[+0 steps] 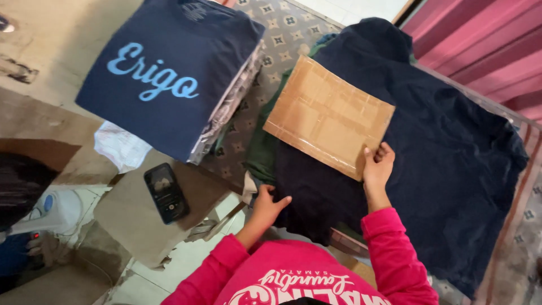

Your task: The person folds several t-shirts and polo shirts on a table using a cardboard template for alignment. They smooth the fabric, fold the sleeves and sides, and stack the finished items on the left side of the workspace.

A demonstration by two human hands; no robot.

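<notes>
Both hands [324, 183] forward, fingers curled
</notes>
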